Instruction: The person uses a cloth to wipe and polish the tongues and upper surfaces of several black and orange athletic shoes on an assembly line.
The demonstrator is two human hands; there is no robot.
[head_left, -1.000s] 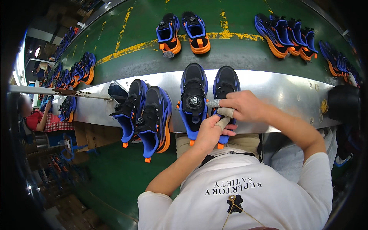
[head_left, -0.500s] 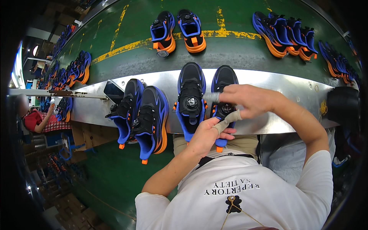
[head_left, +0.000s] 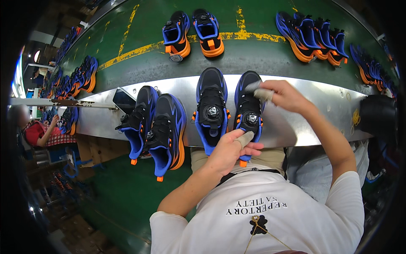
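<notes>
Two black and blue sneakers with orange trim lie side by side on a metal ledge (head_left: 304, 122) in front of me. My left hand (head_left: 230, 150), one finger wrapped in beige tape, grips the heel end of the right sneaker (head_left: 248, 108). My right hand (head_left: 284, 95) holds a small pale cloth (head_left: 259, 89) against that sneaker's toe. The left sneaker (head_left: 211, 110) of the pair lies untouched, a round dial on its tongue.
A second pair of sneakers (head_left: 163, 131) hangs over the ledge's near edge at left, next to a dark phone (head_left: 124, 100). More sneakers (head_left: 192, 34) stand on the green belt (head_left: 253, 59) beyond. A seated person (head_left: 38, 133) is at far left, a black object (head_left: 378, 114) at right.
My right hand has moved from the middle of the right sneaker up to its toe, taking the cloth with it. My left hand stays at the heel.
</notes>
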